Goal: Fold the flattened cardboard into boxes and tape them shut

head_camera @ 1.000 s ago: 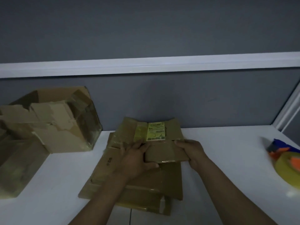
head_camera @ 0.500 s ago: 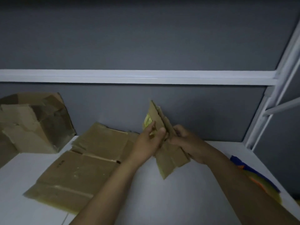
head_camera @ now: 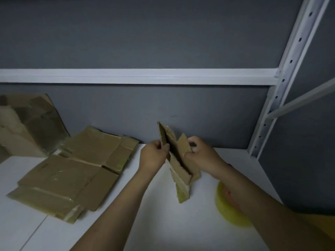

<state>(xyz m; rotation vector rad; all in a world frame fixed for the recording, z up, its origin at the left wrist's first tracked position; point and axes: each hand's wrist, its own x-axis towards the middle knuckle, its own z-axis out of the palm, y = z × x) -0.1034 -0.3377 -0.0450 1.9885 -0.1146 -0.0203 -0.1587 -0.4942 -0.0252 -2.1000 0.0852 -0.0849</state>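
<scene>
small flattened brown cardboard piece [head_camera: 178, 165] stands on edge between both hands, lower corner down by white tabletop [head_camera: 163, 223]; can't tell if touching. left hand [head_camera: 154, 154] pinches left panel near top, right hand [head_camera: 201, 153] curls fingers round right panel's edge. my guess: opposite grips to pull panels apart into tube. yellowish tape roll [head_camera: 224, 205] beside right forearm, handy for sealing. pile of flat brown cardboard [head_camera: 72, 171] off to left.

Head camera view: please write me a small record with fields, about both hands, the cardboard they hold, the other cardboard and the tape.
left grip: pinches one edge of the small flattened brown cardboard box
right grip: holds its other side
held box: upright, edge-on to camera, slightly spread
flat brown cardboard stack: lies on white table, to the left
yellow tape roll: on table, partly hidden by right forearm
</scene>
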